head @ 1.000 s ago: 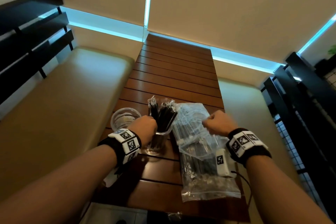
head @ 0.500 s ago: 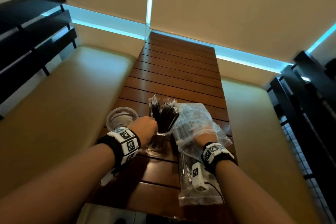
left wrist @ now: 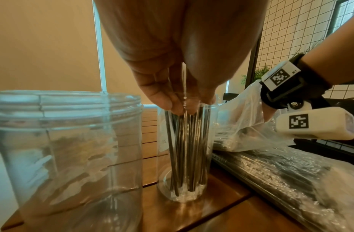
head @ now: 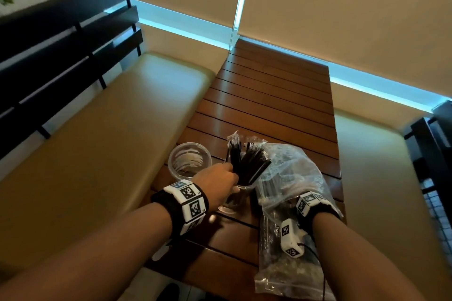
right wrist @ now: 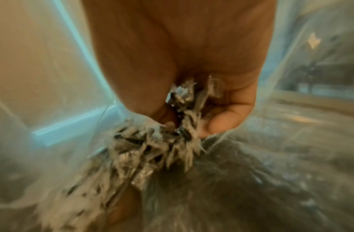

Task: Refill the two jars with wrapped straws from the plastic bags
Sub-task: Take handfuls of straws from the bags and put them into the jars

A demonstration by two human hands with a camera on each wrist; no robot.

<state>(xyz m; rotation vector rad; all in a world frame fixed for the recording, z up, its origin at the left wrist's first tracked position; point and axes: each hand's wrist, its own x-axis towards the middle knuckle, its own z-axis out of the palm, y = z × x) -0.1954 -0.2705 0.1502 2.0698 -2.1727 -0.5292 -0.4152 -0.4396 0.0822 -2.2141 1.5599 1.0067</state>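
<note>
A second ago the right hand [right wrist: 191,87] gripped the plastic bag [head: 293,178] from outside, at 3 o'clock of the narrow jar [left wrist: 184,157]. It has since gone inside the bag and now grips wrapped straws [right wrist: 152,144] there. The view has swung toward 9 o'clock.

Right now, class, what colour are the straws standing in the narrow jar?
Black, in clear wrappers: the straws in the narrow jar show best in the left wrist view.
</note>
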